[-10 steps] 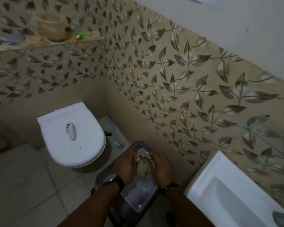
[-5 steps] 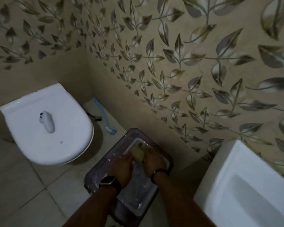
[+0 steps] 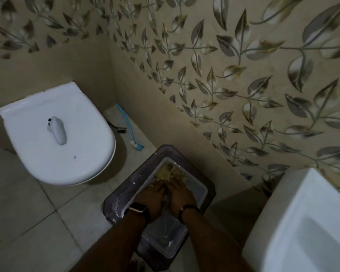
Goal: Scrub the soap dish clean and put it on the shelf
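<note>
The yellowish-beige soap dish (image 3: 168, 170) lies blurred at the far end of a clear plastic tub (image 3: 201, 190). The tub stands on a dark purple stool (image 3: 124, 193). My left hand (image 3: 152, 195), with a watch on its wrist, and my right hand (image 3: 180, 194), with a dark wristband, are side by side inside the tub. The fingertips of both press on the dish. I cannot tell whether a scrubber is among the fingers. The shelf is out of view.
A white toilet (image 3: 67, 146) with its lid down stands at the left, with a small white object (image 3: 57, 131) on the lid. A blue long-handled brush (image 3: 129, 130) lies on the floor by the wall. A white sink (image 3: 302, 222) fills the lower right.
Both hands have lowered the soap dish from above the tub down into its far end. The view has tilted down, so the shelf has left the frame.
</note>
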A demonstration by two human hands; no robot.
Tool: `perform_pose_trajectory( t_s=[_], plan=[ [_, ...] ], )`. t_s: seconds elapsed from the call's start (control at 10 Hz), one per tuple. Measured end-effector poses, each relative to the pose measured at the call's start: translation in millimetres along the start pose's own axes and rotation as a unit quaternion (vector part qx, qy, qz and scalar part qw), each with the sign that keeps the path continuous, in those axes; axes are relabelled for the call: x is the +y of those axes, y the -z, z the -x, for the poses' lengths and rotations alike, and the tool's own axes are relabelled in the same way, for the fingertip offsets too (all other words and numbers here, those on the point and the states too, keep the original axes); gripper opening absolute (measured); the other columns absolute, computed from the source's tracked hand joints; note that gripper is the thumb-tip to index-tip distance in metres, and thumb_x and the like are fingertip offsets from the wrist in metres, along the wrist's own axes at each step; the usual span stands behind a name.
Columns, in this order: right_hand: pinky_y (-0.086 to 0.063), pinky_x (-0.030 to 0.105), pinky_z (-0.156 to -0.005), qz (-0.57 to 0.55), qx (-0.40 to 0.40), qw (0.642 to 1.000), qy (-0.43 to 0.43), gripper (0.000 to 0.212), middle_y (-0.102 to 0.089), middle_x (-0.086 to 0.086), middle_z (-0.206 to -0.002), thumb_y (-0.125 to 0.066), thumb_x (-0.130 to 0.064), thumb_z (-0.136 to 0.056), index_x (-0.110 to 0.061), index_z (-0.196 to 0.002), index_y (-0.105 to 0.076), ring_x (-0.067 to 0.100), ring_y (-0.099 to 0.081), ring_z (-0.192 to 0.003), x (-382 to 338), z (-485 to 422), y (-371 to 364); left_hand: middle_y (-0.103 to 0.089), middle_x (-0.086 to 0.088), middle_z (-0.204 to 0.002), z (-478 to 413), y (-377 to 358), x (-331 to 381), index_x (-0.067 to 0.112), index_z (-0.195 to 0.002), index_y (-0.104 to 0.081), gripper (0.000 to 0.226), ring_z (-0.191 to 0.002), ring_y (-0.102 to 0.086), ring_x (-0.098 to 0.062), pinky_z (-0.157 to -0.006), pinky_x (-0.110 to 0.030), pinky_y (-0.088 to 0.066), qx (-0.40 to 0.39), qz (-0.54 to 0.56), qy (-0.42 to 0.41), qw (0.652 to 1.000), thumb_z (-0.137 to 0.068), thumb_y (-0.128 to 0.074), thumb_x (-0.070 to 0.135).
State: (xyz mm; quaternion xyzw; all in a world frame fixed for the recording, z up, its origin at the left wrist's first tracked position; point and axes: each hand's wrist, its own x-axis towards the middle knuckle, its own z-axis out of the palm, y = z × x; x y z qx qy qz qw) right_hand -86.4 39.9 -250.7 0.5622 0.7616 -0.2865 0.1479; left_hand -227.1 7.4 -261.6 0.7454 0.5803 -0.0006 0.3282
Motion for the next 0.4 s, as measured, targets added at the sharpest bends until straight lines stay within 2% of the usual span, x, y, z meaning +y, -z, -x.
perform_pose_trajectory(
  t_s=[0.1,0.3,0.4],
  plan=[
    [-0.018,0.039,-0.124,0.000,-0.019,1.000,0.002,0.060,-0.016,0.000,-0.168,-0.048,-0.029,-0.103,-0.026,-0.158,-0.023,0.020,-0.012,-0.154,0.3,-0.5,7.1,-0.013,-0.010,-0.170,-1.9,2.6,-0.1,0.011,-0.161,-0.014,0.069,-0.155,-0.019,-0.026,-0.124,-0.032,-0.014,-0.009,0.011,0.007,1.000,-0.102,-0.047,0.024],
    [-0.009,0.040,-0.126,-0.006,0.076,0.997,0.015,0.055,-0.018,-0.002,-0.167,-0.040,-0.027,-0.105,-0.028,-0.158,-0.023,0.019,-0.009,-0.155,-7.7,21.5,47.1,-0.011,-0.011,-0.170,7.2,40.6,19.8,0.008,-0.160,-0.016,0.061,-0.155,-0.018,-0.025,-0.123,-0.029,-0.014,0.068,0.074,-0.033,0.994,-0.105,-0.042,0.015],
    [-0.002,0.044,-0.125,0.019,0.127,0.991,0.030,0.060,-0.013,0.002,-0.168,-0.042,-0.034,-0.102,-0.032,-0.158,-0.018,0.023,-0.002,-0.155,-15.2,41.1,78.7,-0.007,-0.010,-0.171,14.5,73.4,34.8,0.009,-0.160,-0.015,0.059,-0.157,-0.009,-0.023,-0.124,-0.029,-0.008,0.101,0.057,-0.026,0.993,-0.107,-0.040,0.018]
  ],
)
